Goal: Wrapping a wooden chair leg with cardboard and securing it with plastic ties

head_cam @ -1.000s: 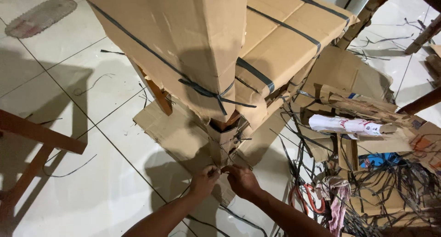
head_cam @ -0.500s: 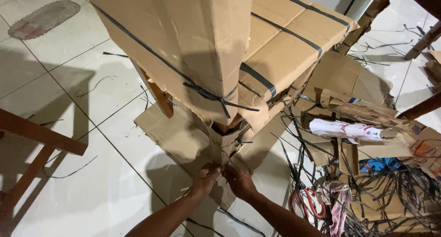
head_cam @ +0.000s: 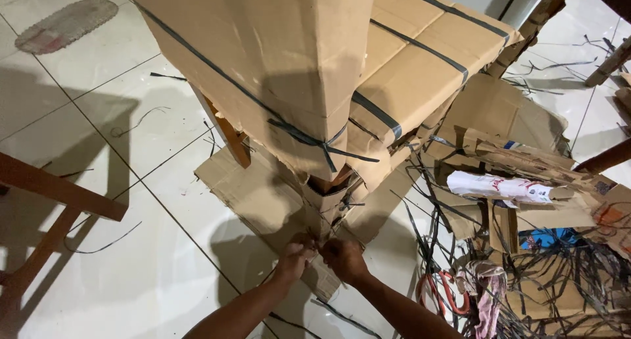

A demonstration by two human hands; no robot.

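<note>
A tall piece of furniture wrapped in brown cardboard and bound with black plastic straps stands over me. One of its legs, also wrapped in cardboard, comes down to the floor. My left hand and my right hand meet at the foot of that leg, fingers pinched together on a thin black strap there. What lies between the fingertips is too small to see clearly.
A flat cardboard sheet lies on the white tiled floor. A heap of cut black straps, torn cardboard, a white rolled paper and red-handled scissors is at the right. A wooden frame stands at left.
Both hands have drawn a little closer together at the foot of the leg. The view has shifted slightly; the wrapped furniture has not moved.
</note>
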